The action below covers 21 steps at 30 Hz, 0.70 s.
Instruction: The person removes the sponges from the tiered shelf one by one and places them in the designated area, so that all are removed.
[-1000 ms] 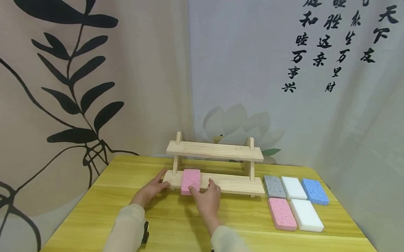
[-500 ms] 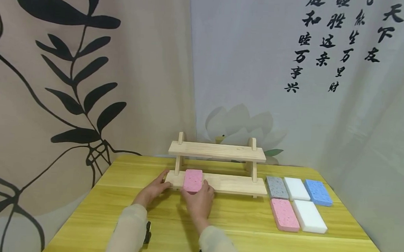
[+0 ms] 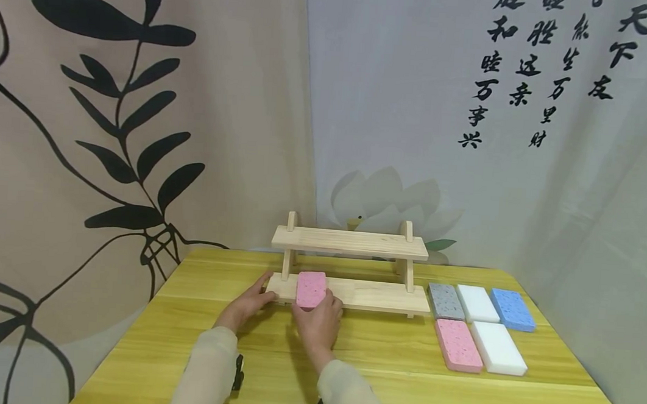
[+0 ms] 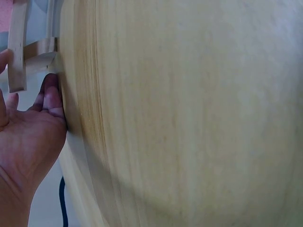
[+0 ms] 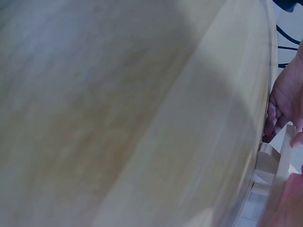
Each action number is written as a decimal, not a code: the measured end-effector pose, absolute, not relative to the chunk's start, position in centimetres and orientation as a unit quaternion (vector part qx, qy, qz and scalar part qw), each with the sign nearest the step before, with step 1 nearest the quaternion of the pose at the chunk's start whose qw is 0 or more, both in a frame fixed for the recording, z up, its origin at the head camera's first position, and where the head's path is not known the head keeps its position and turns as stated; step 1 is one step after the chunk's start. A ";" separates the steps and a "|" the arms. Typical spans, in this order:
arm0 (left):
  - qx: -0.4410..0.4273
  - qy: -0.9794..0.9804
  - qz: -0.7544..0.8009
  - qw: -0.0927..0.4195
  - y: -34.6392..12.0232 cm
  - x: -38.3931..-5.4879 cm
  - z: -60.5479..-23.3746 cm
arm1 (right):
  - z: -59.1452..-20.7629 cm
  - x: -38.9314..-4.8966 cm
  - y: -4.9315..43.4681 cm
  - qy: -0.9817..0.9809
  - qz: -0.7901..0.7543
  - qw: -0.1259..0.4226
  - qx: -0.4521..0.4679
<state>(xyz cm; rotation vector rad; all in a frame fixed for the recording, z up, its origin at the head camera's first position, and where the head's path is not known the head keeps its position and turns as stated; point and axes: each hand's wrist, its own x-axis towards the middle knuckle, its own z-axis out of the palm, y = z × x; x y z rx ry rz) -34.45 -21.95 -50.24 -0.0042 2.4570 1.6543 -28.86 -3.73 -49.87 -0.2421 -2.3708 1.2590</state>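
Note:
A pink sponge (image 3: 311, 288) lies on the lower plank of a two-tier wooden shelf rack (image 3: 379, 294), near its left end, its front edge by the plank's front. My right hand (image 3: 319, 327) holds the sponge at its near end, thumb at the left and fingers along the right side. At the rack's left end, my left hand (image 3: 245, 305) grips the lower plank's end; the left wrist view shows its thumb against the plank (image 4: 17, 47) and the other fingers low beside the tabletop. Only a strip of pink sponge (image 5: 292, 187) shows in the right wrist view.
On the table's right lie a grey sponge (image 3: 446, 302), a white sponge (image 3: 477, 304), a blue sponge (image 3: 513, 309), another pink sponge (image 3: 459, 346) and a larger white sponge (image 3: 499, 348). The upper plank (image 3: 349, 242) bears nothing. A printed curtain (image 3: 239, 130) hangs behind.
My right hand has moved left and closed its fingers around the sponge's near end. The left hand stays at the rack's end. The whole view has shifted slightly.

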 end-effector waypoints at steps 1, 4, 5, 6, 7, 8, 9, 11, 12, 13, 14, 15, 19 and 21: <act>-0.002 0.826 0.557 0.090 -21.9 -34.4 -50.2 | -49.8 -28.9 -3.7 -0.857 0.458 0.218 -0.089; -0.003 0.826 0.557 0.089 -21.8 -34.4 -50.1 | -49.7 -28.9 -3.4 -0.852 0.469 0.215 -0.090; -0.003 0.826 0.557 0.088 -21.8 -34.4 -50.0 | -49.7 -28.9 -3.2 -0.851 0.472 0.213 -0.089; -0.003 0.826 0.557 0.087 -21.7 -34.4 -50.0 | -49.6 -28.9 -3.1 -0.850 0.474 0.212 -0.088; -0.001 0.826 0.557 0.087 -21.7 -34.4 -50.0 | -49.5 -28.9 -2.9 -0.849 0.477 0.212 -0.085; -0.001 0.826 0.557 0.087 -21.7 -34.4 -50.0 | -49.5 -29.0 -2.8 -0.846 0.481 0.213 -0.081; -0.002 0.825 0.559 0.087 -21.7 -34.4 -50.0 | -49.5 -29.0 -2.6 -0.845 0.484 0.213 -0.078; -0.001 0.824 0.559 0.088 -21.8 -34.4 -50.0 | -49.4 -29.2 -2.1 -0.844 0.489 0.208 -0.073; 0.000 0.825 0.558 0.090 -21.8 -34.4 -50.0 | -49.3 -29.3 -1.9 -0.842 0.494 0.207 -0.070; -0.002 0.824 0.559 0.091 -21.8 -34.4 -50.0 | -49.2 -29.3 -1.6 -0.838 0.501 0.204 -0.067; -0.004 0.824 0.559 0.092 -21.8 -34.4 -50.1 | -49.2 -29.4 -1.3 -0.837 0.506 0.199 -0.065; -0.004 0.825 0.557 0.094 -21.8 -34.4 -50.0 | -49.1 -29.5 -0.9 -0.836 0.511 0.192 -0.063; -0.006 0.826 0.555 0.097 -21.7 -34.4 -50.0 | -48.8 -29.7 0.6 -0.834 0.522 0.173 -0.041; -0.007 0.825 0.556 0.098 -21.7 -34.4 -50.0 | -48.6 -29.8 1.6 -0.837 0.520 0.167 -0.025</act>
